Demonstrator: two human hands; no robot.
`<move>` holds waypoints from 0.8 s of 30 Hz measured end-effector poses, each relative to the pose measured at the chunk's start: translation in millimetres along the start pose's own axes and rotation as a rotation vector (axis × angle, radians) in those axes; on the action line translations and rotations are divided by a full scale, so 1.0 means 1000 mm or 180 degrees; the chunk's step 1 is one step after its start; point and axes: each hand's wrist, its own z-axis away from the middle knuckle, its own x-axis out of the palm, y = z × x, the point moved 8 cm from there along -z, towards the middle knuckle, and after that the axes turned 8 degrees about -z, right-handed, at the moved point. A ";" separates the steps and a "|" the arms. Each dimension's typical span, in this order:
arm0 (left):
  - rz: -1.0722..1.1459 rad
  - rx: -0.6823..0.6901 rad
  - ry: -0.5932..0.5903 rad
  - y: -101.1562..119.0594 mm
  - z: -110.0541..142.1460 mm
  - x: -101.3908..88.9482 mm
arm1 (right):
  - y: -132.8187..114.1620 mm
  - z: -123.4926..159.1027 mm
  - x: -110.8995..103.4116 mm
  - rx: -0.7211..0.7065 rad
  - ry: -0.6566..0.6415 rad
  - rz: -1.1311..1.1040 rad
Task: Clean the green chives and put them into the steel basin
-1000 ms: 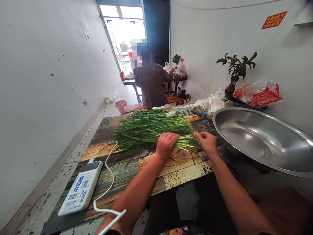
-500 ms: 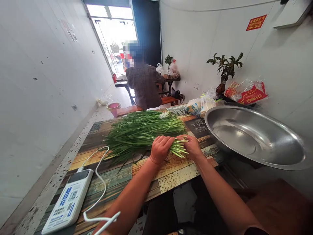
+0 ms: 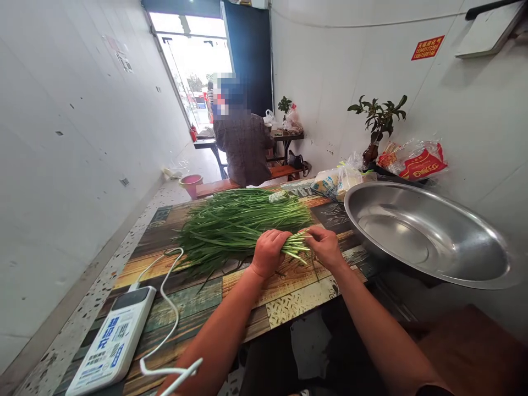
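Observation:
My left hand (image 3: 270,253) is closed around a small bunch of garlic chives (image 3: 296,246), whose pale cut ends stick out to the right. At those ends, my right hand (image 3: 325,247) pinches with thumb and fingers; a thin strand hangs below it. What exactly sits between its fingertips is small, but it looks like chive stalk. Behind both hands a large pile of long green chives (image 3: 235,220) lies on the wood-patterned table (image 3: 243,294), leaves to the left. A pale bundled piece (image 3: 279,196) rests on top of the pile.
To the right stands a wide steel basin (image 3: 396,236). Plastic bags (image 3: 340,181) and a potted plant (image 3: 377,124) are behind it. A white power bank (image 3: 109,341) with a cable (image 3: 171,302) lies at the left. Farther back, a person (image 3: 243,146) sits facing away.
My right hand has drawn slightly back from the chive ends, its fingers now pinched together. The left hand keeps its hold in nearly the same spot. The view has shifted a little.

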 end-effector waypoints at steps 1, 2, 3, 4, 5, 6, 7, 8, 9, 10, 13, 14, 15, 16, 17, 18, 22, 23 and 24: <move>0.0006 -0.0014 -0.0005 -0.001 0.000 0.001 | 0.004 -0.002 -0.006 0.0074 0.0198 -0.0118; 0.0015 -0.0026 -0.0008 -0.001 0.001 0.001 | 0.009 -0.004 -0.012 0.0162 0.0394 -0.0293; 0.0024 -0.0039 -0.0002 -0.002 0.001 0.002 | 0.014 -0.005 -0.017 0.0258 0.0574 -0.0492; 0.0034 -0.0046 0.0007 -0.002 0.002 0.002 | 0.019 -0.006 -0.022 0.0371 0.0739 -0.0671; 0.0036 -0.0049 0.0019 -0.003 0.002 0.002 | 0.024 -0.005 -0.027 0.0496 0.0894 -0.0792; 0.0028 -0.0042 0.0033 -0.003 0.002 0.002 | 0.027 -0.004 -0.032 0.0603 0.1038 -0.0818; 0.0005 -0.0030 0.0048 -0.002 0.002 0.002 | 0.028 -0.003 -0.037 0.0646 0.1152 -0.0724; -0.0031 -0.0015 0.0053 -0.002 0.001 0.002 | 0.025 -0.001 -0.040 0.0583 0.1170 -0.0505; -0.0073 0.0002 0.0035 -0.001 0.001 0.003 | 0.018 0.000 -0.041 0.0371 0.1087 -0.0191; -0.0118 0.0007 -0.0010 0.000 0.001 0.004 | 0.007 0.001 -0.039 0.0028 0.0907 0.0180; -0.0230 -0.0033 -0.0289 0.000 0.001 0.013 | -0.018 0.011 -0.014 -0.1162 0.0062 0.1289; -0.0252 -0.0046 -0.0403 -0.001 0.002 0.017 | -0.020 0.015 -0.007 -0.1411 -0.0156 0.1574; -0.0266 -0.0051 -0.0508 -0.001 0.002 0.020 | -0.018 0.017 -0.002 -0.1568 -0.0297 0.1795; -0.0269 -0.0052 -0.0599 -0.002 0.002 0.022 | -0.016 0.017 0.002 -0.1661 -0.0386 0.1948; -0.0260 -0.0049 -0.0672 -0.003 0.002 0.024 | -0.013 0.017 0.003 -0.1723 -0.0419 0.2022; -0.0238 -0.0053 -0.0726 -0.004 0.002 0.025 | -0.011 0.015 0.003 -0.1758 -0.0432 0.2024; -0.0057 -0.0107 -0.0884 -0.006 0.001 0.026 | -0.009 0.007 0.007 -0.1782 -0.0699 0.1880; -0.0007 -0.0128 -0.0931 -0.007 0.001 0.026 | -0.009 0.006 0.010 -0.1821 -0.0805 0.1928; 0.0037 -0.0151 -0.0980 -0.007 0.000 0.026 | -0.009 0.006 0.014 -0.1883 -0.0902 0.2015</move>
